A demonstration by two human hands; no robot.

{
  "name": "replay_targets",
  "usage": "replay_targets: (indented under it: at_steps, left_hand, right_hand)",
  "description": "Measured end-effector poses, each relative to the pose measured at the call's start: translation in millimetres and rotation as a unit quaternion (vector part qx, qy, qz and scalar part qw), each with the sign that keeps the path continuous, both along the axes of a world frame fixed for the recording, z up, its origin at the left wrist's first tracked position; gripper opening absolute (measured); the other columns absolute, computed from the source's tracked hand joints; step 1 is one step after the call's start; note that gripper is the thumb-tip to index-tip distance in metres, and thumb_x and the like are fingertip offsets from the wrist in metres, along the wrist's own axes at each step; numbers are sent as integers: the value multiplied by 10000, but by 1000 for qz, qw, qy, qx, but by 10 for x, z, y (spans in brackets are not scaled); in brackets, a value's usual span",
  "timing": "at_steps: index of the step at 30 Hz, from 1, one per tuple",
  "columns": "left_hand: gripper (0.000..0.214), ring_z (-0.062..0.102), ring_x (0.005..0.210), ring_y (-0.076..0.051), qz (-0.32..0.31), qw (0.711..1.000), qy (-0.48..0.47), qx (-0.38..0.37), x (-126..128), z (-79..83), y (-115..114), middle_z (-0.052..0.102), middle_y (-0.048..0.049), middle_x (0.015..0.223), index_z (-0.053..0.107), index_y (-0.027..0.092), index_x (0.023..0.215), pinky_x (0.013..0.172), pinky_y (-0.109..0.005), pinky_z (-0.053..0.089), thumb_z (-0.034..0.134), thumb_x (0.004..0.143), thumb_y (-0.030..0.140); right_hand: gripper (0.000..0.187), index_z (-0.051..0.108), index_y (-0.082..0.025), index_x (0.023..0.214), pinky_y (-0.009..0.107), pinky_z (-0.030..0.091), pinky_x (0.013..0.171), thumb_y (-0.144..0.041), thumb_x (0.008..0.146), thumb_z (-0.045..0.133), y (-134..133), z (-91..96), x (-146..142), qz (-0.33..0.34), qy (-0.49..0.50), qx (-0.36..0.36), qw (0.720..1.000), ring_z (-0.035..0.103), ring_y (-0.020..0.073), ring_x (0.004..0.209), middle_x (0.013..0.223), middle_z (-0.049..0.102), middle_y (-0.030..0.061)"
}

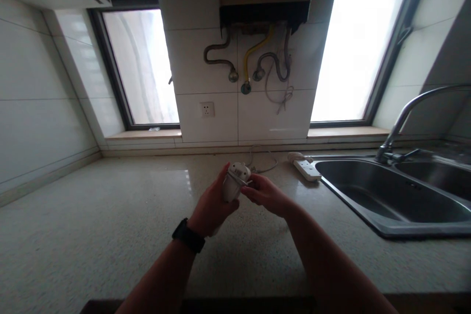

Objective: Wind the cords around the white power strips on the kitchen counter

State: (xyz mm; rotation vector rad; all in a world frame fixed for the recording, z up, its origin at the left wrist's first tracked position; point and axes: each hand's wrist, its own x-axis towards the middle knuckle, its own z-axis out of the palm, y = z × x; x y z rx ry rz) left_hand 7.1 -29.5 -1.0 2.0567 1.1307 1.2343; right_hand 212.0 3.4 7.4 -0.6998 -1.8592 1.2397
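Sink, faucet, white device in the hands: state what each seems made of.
Sink: probably stainless steel, satin, from its dull grey sheen. Faucet: likely polished metal, from its bright highlights. White device: apparently plastic, from its smooth, even white; finish unclear.

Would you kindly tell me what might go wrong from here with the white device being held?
The cord lying in a loose loop on the counter behind the white device might snag or tangle if pulled. The power strip lies right beside the sink, so a knock could tip it in. If the left hand loosened, the device could drop onto the counter.
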Motion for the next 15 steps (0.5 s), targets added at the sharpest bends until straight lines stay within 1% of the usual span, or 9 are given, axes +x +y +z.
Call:
replay_targets:
  at_steps: [3,5,8,10,12,15]
  left_hand:
    - [1022,452,1378,-303,-54,997,-51,-33,-34,9,17,478,-115,1517,220,296,1580,1129,-476,343,742,716,141]
    - [1016,425,1395,-301,-71,993,-81,-50,-39,-5,32,438,-112,1547,246,298,1572,1136,-468,334,759,708,149]
    - [1012,423,1393,-301,-67,990,-108,-57,-18,-41,54,421,-124,1555,214,280,1582,1129,-460,343,749,730,173]
    - [1032,427,1388,-304,-41,992,-109,-56,-2,-67,70,443,-133,1536,164,259,1597,1124,-458,345,741,743,188]
    - [1063,461,1357,-309,-10,993,-101,-63,3,-95,92,479,-137,1505,112,254,1606,1105,-464,363,740,749,206]
    - [1091,504,1309,-309,3,992,-99,-77,-3,-143,136,500,-130,1484,45,269,1609,1076,-476,390,734,764,233]
  right_hand:
    - [421,639,-131,1039,216,279,483,-474,815,736,6,38,49,4,-11,1,1000,376,72,549,690,512,-39]
    - [389,671,-128,993,227,301,515,-465,811,738,17,49,59,-8,-24,10,1000,397,81,575,708,539,-23]
    - [347,699,-143,963,245,335,554,-470,845,695,43,26,29,-51,-47,55,996,448,108,624,731,580,1]
    - [334,708,-157,962,248,327,539,-475,866,666,48,2,-9,-111,-70,93,987,444,117,604,696,575,-2]
    - [314,701,-172,920,248,299,515,-479,878,651,30,-12,-51,-193,-105,145,965,414,115,549,614,530,-24]
    - [289,660,-195,829,251,286,522,-475,894,636,-33,-12,-106,-297,-158,240,910,415,113,504,551,507,-38]
